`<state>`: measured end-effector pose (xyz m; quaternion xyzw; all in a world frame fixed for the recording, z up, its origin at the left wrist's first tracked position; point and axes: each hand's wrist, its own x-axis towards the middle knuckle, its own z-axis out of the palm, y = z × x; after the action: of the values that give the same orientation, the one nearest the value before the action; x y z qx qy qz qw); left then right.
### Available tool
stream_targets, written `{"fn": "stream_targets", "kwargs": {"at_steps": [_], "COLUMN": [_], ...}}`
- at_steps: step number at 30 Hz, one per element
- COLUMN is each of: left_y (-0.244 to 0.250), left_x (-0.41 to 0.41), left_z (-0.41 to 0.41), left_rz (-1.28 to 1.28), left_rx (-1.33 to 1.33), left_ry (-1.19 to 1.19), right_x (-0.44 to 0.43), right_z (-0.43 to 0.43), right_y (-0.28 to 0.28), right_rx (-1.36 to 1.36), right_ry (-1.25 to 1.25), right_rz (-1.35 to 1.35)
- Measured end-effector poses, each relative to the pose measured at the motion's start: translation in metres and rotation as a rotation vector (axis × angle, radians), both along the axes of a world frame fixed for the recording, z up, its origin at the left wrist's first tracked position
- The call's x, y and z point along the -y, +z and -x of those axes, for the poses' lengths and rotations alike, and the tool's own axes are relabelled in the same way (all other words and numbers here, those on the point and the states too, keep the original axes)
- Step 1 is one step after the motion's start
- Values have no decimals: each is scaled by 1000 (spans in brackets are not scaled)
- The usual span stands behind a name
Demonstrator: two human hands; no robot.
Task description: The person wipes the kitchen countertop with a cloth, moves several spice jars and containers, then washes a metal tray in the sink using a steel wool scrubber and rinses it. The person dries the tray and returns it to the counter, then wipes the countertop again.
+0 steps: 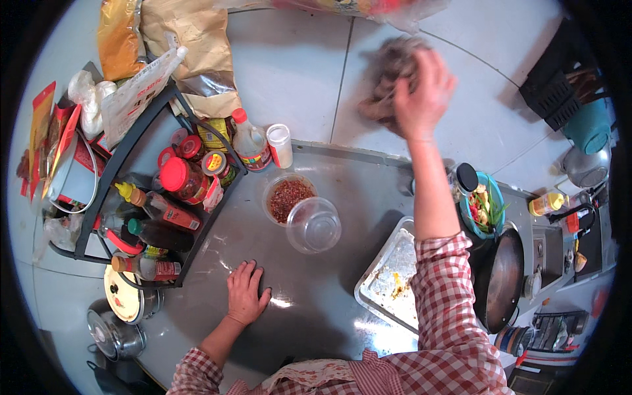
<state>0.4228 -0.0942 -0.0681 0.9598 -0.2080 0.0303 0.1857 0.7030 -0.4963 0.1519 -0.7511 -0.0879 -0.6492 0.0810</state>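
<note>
High on the pale tiled wall (296,79), my right hand (427,94) presses a bunched grey-brown cloth (385,84); both are blurred. My left hand (247,294) rests on the grey metal counter (276,316), palm down, fingers slightly apart and holding nothing. Beyond it stands a clear tub of red chili flakes (289,197), and an empty clear plastic tub (316,227) overlaps its near edge in view. My right forearm and checked sleeve partly hide a stained metal tray (390,281).
To the left, a black rack (118,133) holds several sauce bottles and jars. A red-capped bottle (252,143) and a white-lidded shaker (280,145) stand at the wall. At right are a teal basket of vegetables (481,207), a wok (501,281) and a sink (548,252).
</note>
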Motion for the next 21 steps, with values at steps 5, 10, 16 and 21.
{"fn": "stream_targets", "kwargs": {"at_steps": [5,10,16,21], "left_y": [3,6,8,11], "left_x": [6,8,6,6], "left_z": [-2,-6,-1,-2], "left_rz": [-85,-97,-115,-110], "left_rx": [-15,-40,-42,-12], "left_ry": [-18,-38,-13,-21], "right_x": [3,14,-27,-112], "right_z": [-26,11,-9,-61], "right_y": [-29,-180,-61,17], "right_rx": [-70,-708,-377,-27], "right_ry": [20,221,145,164], "right_rz": [210,553,390,366]}}
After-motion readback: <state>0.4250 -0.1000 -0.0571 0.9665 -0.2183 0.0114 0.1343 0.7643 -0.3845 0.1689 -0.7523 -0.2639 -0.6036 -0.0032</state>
